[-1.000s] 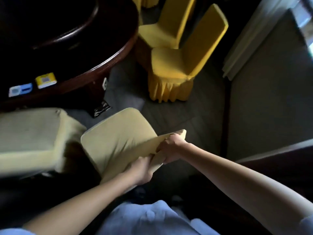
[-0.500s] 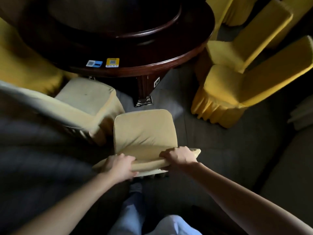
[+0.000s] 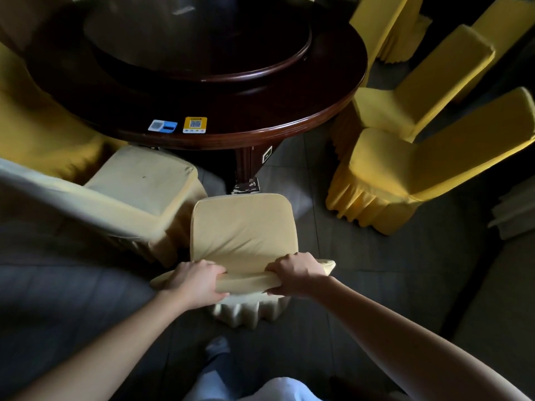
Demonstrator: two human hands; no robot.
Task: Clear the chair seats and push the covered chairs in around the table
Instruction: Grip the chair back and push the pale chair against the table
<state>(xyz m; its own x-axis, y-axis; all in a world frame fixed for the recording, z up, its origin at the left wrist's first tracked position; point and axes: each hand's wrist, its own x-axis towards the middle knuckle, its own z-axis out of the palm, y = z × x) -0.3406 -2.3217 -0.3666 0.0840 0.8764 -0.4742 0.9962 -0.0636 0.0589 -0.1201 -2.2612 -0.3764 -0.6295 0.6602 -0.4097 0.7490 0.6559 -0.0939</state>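
Head view: both hands grip the top rail of a pale cream fabric-covered chair (image 3: 243, 227) standing just in front of the person. The left hand (image 3: 197, 280) and the right hand (image 3: 295, 274) are set apart along the rail, and the fingers (image 3: 211, 269) of each are curled over it and clamped on the cover. The chair's seat is bare, so clearing looks done for this one. It faces the round dark wooden table (image 3: 289, 125), with its far edge close to the table's pedestal foot but short of the rim, so the push in seems to be under way and not finished. To its left a second pale covered chair (image 3: 142, 183), its seat also bare, sits askew with its far corner near the rim. On the right, two bright yellow covered chairs (image 3: 385, 163) stand turned and back from the table and probably still need pushing in. At the far right more yellow chairs stand further off. Two small cards, blue-white (image 3: 162, 125) and yellow (image 3: 194, 124), lie on the table's near edge.
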